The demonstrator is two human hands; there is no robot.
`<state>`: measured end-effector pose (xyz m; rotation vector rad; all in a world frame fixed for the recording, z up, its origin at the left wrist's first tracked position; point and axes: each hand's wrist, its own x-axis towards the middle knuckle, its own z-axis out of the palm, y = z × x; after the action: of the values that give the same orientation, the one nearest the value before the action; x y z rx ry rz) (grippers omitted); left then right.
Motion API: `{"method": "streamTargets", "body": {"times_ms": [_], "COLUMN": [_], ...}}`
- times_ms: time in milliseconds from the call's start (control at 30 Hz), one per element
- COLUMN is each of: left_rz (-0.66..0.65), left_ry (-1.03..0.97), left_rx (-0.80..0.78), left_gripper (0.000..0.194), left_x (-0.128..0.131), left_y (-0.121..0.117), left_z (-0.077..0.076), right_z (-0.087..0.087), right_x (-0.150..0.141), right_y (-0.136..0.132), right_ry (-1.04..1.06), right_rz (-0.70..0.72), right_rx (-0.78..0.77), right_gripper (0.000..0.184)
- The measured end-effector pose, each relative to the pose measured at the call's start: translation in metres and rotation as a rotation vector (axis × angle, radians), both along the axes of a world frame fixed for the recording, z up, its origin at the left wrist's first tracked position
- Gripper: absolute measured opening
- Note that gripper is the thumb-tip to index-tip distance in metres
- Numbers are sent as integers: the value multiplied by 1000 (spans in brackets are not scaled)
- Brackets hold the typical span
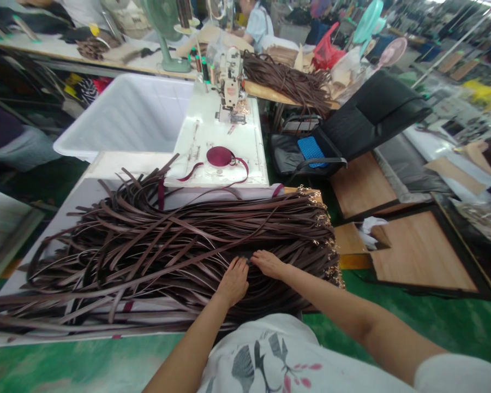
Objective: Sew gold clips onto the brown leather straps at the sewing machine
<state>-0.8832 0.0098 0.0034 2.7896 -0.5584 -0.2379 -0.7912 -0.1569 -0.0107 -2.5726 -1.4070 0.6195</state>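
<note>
A large heap of long dark brown straps (147, 240) lies across the table in front of me. Gold-coloured metal clasps (331, 256) cluster at the straps' right ends. My left hand (233, 281) rests low over the middle of the heap with its fingers curled. Close beside it, my right hand (269, 264) has its fingers drawn together, pointing left. A small dark piece (248, 255) shows between the two sets of fingertips; its kind is too unclear to tell.
Beyond the heap, a sewing machine (230, 82) stands on a white table with a maroon ribbon roll (220, 156). A white bin (123, 114) sits left of it, a black office chair (368, 117) right. More straps (286, 79) lie farther back. A person (258, 24) sits behind.
</note>
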Motion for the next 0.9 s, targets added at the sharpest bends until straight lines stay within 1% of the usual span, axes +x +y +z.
{"method": "streamTargets", "body": {"times_ms": [67, 133, 233, 333, 400, 467, 633, 700, 900], "left_rz": [2, 15, 26, 29, 37, 47, 55, 57, 81], "left_ry": [10, 15, 22, 35, 42, 47, 53, 51, 35], "left_rx": [3, 8, 7, -4, -11, -16, -10, -4, 4], "left_gripper": [34, 30, 33, 44, 52, 53, 35, 32, 41], "left_x": [1, 0, -1, -1, 0, 1, 2, 2, 2], "left_y": [0, 0, 0, 0, 0, -1, -2, -2, -2], "left_z": [-2, -3, -5, -7, -9, -10, -10, -9, -7], "right_z": [-1, -3, -7, -11, -12, -11, -10, -10, -13], "right_x": [9, 19, 29, 31, 30, 29, 30, 31, 34], "right_y": [2, 6, 16, 23, 24, 23, 22, 22, 23], "right_ry": [19, 4, -55, -86, -95, -104, -109, -103, -80], "right_rz": [-3, -61, -185, -242, -239, -225, -170, -147, -106], "right_rx": [-12, -34, -79, -116, -128, -137, -157, -154, -129], "right_gripper": [18, 22, 28, 28, 26, 25, 25, 25, 29]}}
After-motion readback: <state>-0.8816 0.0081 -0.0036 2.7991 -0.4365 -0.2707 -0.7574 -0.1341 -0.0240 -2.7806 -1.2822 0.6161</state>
